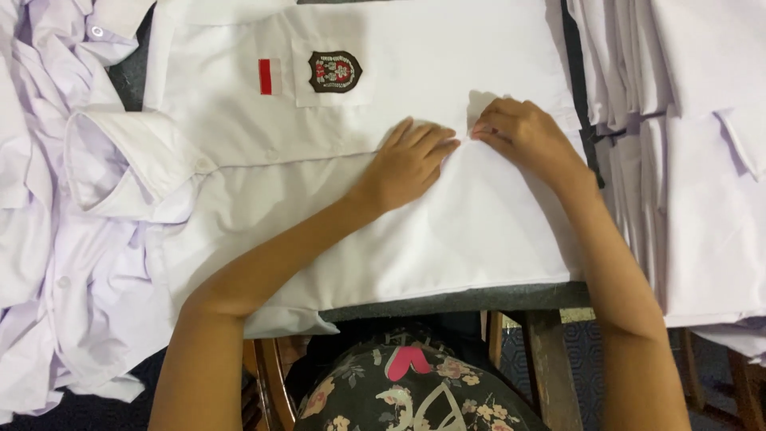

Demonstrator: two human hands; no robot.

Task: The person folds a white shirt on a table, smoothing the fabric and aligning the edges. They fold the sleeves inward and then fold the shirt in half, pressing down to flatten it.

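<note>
On the table (479, 299), a white shirt (383, 120) lies spread flat, its collar toward the left and its chest pocket with an embroidered badge (335, 71) at the far side, a small red stripe (265, 77) just beside it. Near the middle of the cloth the left hand (407, 164) rests palm down, fingers (427, 144) stretched out flat and holding nothing, only pressing the fabric. Touching its fingertips, the right hand (523, 136) curls its fingers together and pinches a small fold of the shirt. To the left lies a rumpled heap of white shirts (48, 239); to the right stands a neat stack of folded white shirts (702, 199), close to the right forearm.
</note>
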